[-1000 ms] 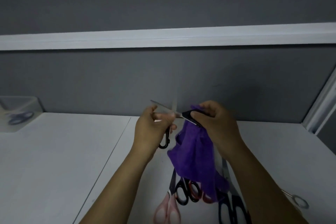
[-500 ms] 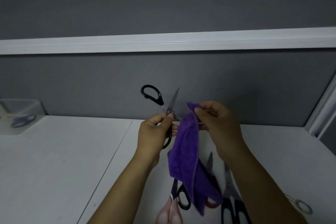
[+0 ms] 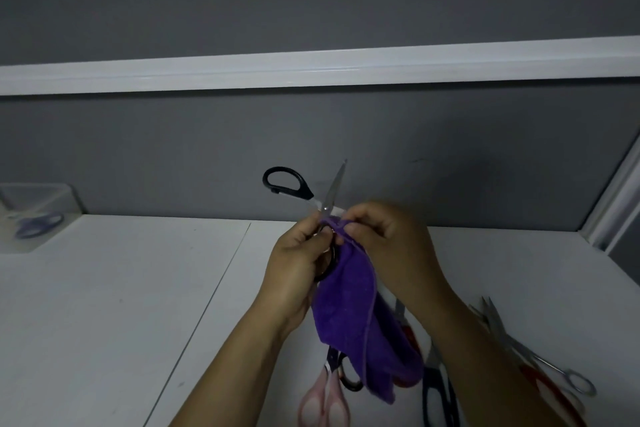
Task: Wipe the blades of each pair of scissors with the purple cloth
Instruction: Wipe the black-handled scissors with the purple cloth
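Holding the black-handled scissors up over the middle of the tabletop, the left hand grips them around the pivot, its fingers curled over the lower handle loop. The pair is spread open: one blade points up and slightly right, and one black loop sticks out to the upper left. The right hand pinches the top edge of the purple cloth right at the pivot, while the rest of the cloth hangs limp toward the near edge.

The scissors look stiff and light, with smooth steel that is probably slick and a sharp edge and tip. They are best held by the handles or pivot. The cloth is soft and floppy, so it is probably best bunched into a pad, folded over the blade's spine and drawn from pivot to tip.

The second blade is almost wholly hidden behind the right hand and cloth. On the tabletop the hanging cloth covers much of a red-handled pair. A pink-handled pair is cut off by the near frame edge, and a second black-handled pair sits partly behind the right forearm. An all-metal pair lies at the near right. Far left, a clear tub holds what seems to be a blue-handled pair, too dim to be sure.
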